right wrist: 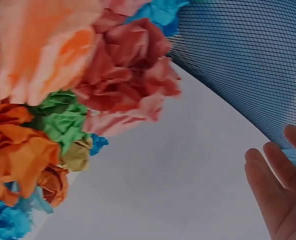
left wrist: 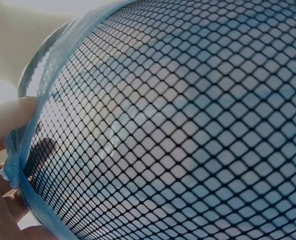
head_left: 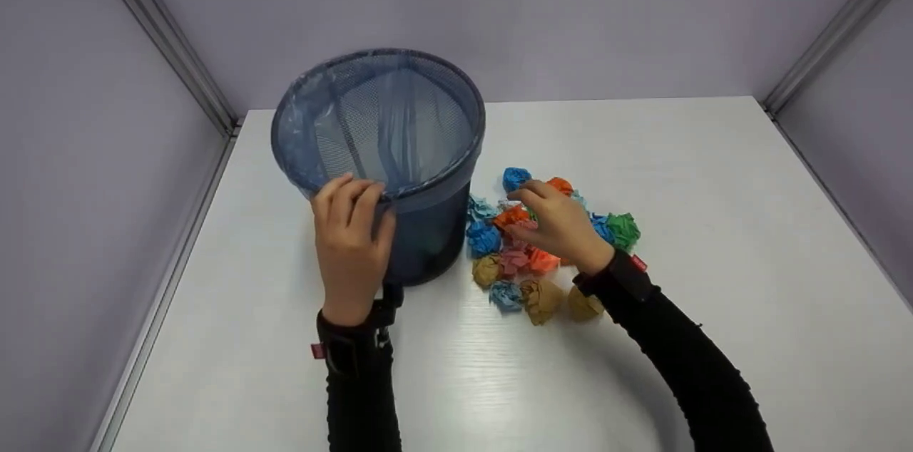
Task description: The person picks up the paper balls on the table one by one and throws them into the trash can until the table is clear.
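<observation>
A dark mesh wastebasket (head_left: 429,232) stands on the table, lined with a translucent blue bag (head_left: 399,117) folded over its rim. My left hand (head_left: 349,252) grips the near rim. In the left wrist view the thumb (left wrist: 12,117) presses the outside of the bag beside a bunched knot (left wrist: 10,170), other fingers being beyond the rim. To the right of the basket lies a pile of crumpled paper balls in several colours, including a blue one (head_left: 483,238) and a green one (head_left: 623,230). My right hand (head_left: 563,227) hovers over the pile, fingers spread and holding nothing.
The white table (head_left: 713,224) reaches back to a pale wall (head_left: 606,24), with more panels on the left and right. Brown paper balls (head_left: 542,300) lie at the pile's near edge, and a blue ball (head_left: 516,179) at its far edge.
</observation>
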A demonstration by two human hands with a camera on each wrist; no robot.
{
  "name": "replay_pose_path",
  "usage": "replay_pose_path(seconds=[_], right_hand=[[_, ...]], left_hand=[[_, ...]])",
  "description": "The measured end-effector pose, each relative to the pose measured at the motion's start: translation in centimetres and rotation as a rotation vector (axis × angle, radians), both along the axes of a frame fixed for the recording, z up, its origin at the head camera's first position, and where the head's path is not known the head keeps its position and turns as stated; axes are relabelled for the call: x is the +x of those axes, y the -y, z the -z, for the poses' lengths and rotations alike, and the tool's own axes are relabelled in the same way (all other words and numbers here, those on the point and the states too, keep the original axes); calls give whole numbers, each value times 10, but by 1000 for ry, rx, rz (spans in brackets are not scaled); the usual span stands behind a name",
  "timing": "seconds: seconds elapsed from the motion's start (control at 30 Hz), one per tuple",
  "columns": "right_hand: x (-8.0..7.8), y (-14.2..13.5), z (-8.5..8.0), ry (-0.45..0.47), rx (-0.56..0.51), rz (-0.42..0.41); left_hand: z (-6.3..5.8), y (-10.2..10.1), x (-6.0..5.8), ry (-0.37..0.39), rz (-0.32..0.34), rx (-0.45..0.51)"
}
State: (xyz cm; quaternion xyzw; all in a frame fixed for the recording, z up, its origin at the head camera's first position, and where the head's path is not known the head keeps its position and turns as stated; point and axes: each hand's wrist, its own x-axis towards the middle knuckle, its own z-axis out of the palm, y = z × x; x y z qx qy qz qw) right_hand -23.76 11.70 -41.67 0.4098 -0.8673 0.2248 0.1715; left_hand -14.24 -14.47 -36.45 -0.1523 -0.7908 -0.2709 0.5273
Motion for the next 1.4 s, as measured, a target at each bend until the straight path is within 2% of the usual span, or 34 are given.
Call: replay_pose_path(seconds=[0.23,0.5,0.67,0.9,1.07,1.17,1.4], right_hand=[[-7,-7,21,90,157,21],[-10,-9,32,159,286,46],[-10,-11,35,183,302,50],[-10,-12,32,165,253,19],[-7,-14,20,154,197,-4],[-4,-14,7,122,152,-17],[8,-7,-49,5,29,-29]], left_hand=[[1,-1,0,-4,2,4],[1,-1,0,-9,2,4],[1,-3,0,-5,7,3],[0,-3,-1,-2,-3,-8],[1,-3,-1,3,-1,-3],[1,-3,-1,2,-1,-3],[1,-3,-3,2,4,0]])
